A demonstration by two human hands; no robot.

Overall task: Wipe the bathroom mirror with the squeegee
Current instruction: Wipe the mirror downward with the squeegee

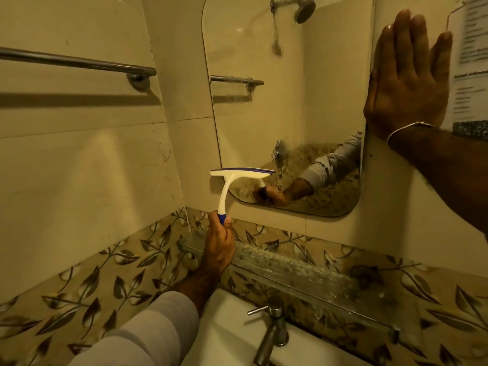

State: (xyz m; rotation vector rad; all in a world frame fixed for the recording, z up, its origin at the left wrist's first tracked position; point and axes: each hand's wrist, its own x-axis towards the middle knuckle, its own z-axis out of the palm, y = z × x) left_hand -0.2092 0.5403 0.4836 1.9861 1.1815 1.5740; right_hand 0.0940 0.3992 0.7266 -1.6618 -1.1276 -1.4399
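Showing a white squeegee (239, 178) with a curved white neck, a blue handle end and a dark blue rubber strip along the top of its head. Lying level at the mirror's (264, 114) lower left corner, roughly 7 o'clock on the glass, with the head's right part over the glass and its left end past the mirror's edge, over the cream wall tile (92, 167). Mirror: tall, rounded corners, streaked and speckled toward the bottom, reflecting a shower head, a towel rail and the sleeved arm. Left hand (220, 247) at 6 o'clock from the squeegee head, grip closed tight around the blue handle end, thumb on top, fingers wrapped fully round, grey sleeve (158, 326) below the wrist. Right hand (408, 77) at 3 o'clock on the mirror, grip fully open, palm flat and fingers straight and together, seemingly pressed against the mirror's right edge and the wall beside it, holding nothing; thin metal bangle (406, 128) on the wrist. At 6 o'clock in view, a white basin (232, 334) with a steel tap (272, 331).
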